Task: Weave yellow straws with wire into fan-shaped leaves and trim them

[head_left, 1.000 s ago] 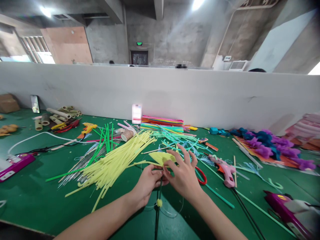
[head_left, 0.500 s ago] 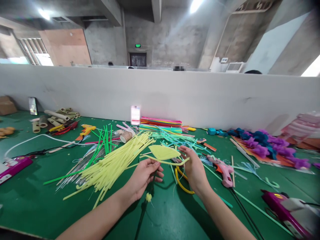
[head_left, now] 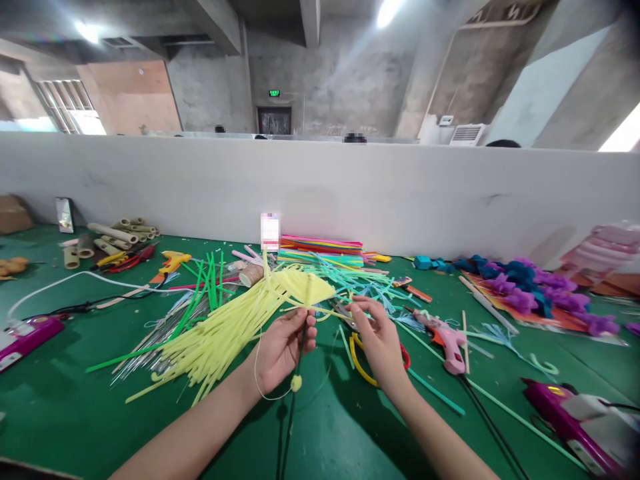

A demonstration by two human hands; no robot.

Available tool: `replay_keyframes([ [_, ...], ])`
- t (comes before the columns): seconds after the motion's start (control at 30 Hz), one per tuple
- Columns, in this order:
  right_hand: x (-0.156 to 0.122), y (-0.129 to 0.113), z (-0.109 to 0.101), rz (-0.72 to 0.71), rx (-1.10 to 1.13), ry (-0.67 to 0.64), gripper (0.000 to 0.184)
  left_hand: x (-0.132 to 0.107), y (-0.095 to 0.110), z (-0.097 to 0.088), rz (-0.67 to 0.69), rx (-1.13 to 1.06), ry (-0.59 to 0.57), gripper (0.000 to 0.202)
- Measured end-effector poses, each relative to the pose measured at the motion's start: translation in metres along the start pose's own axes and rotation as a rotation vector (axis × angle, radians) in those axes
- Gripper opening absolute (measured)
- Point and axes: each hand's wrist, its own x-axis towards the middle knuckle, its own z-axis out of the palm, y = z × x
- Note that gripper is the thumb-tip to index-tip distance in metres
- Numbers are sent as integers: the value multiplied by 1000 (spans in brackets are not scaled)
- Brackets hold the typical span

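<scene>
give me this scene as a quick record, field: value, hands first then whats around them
left hand: holding a dark stick
stick top: yellow leaf shape
right hand: beside a yellow strip, contact unclear
near right hand: scissors, red and yellow handles
left of hands: bundle of yellow stems
right of hands: pink glue gun

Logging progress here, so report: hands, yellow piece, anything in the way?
Left hand grips dark stem. Right hand by yellow strip, grip unclear. Yellow piece at stem's top. Scissors under right hand, possibly in the way.
</scene>
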Motion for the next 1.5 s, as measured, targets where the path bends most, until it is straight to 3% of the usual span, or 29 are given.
replay_keyframes([
  [0.07,-3,-3,-2,-262,-307,113,16,1,-6,-2,14,102,-38,12],
  [0.13,-6,-8,-3,-462,-499,141,7,1,-12,-3,35,221,-63,19],
  [0.3,-10,-16,-5,-668,-779,147,5,0,-15,-4,92,415,-59,29],
  [0.43,-5,-17,-14,-689,-938,117,9,-1,-13,-4,175,546,-29,28],
  [0.57,1,-19,-23,-686,-945,143,12,1,-16,-6,223,634,3,31],
  [0.77,-6,-19,-14,-739,-748,-140,8,3,-21,-8,194,625,-28,30],
  [0.83,-9,-15,-10,-754,-762,-173,7,3,-21,-7,187,608,-29,31],
  [1.17,-9,-4,-7,-755,-841,-145,8,4,-29,-6,160,573,31,40],
  [1.5,-9,-5,-8,-765,-842,-117,7,7,-30,-11,167,626,-3,39],
])
